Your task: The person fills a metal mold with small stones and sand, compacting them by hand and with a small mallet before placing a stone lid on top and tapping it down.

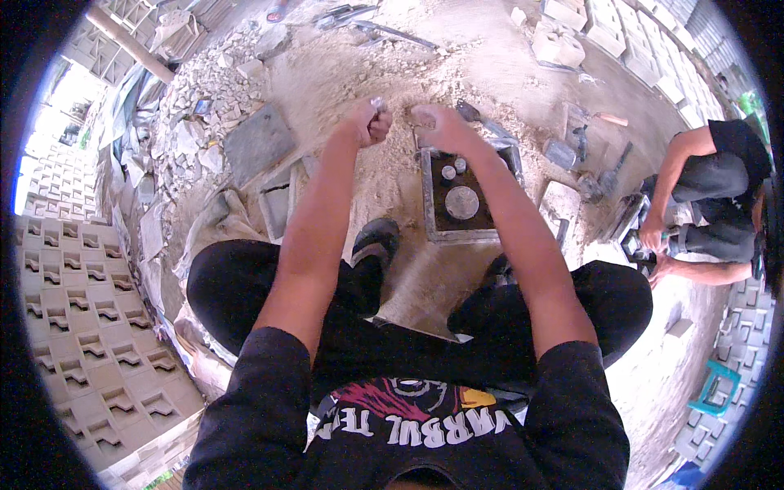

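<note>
My left hand [371, 124] is closed over the pale, crumbly heap of sand [371, 175], with a small whitish bit showing at its top; what it is I cannot make out. My right hand [443, 129] hovers beside it, its fingers curled inward and blurred; anything within them is hidden. Below my right wrist lies a square mould frame [465, 237] with a dark bed. In it sit a large round grey disc [462, 202] and two small round pieces [448, 172]. A trowel [490, 124] with a dark handle lies just right of my right hand.
Broken stone rubble [196, 114] and a flat grey slab [260, 143] lie at left. Stacked patterned blocks [90, 327] line the left side, pale blocks [600, 33] the far right. A crouching co-worker [710, 180] works at right, near scattered tools [562, 153] and a green stool [716, 388].
</note>
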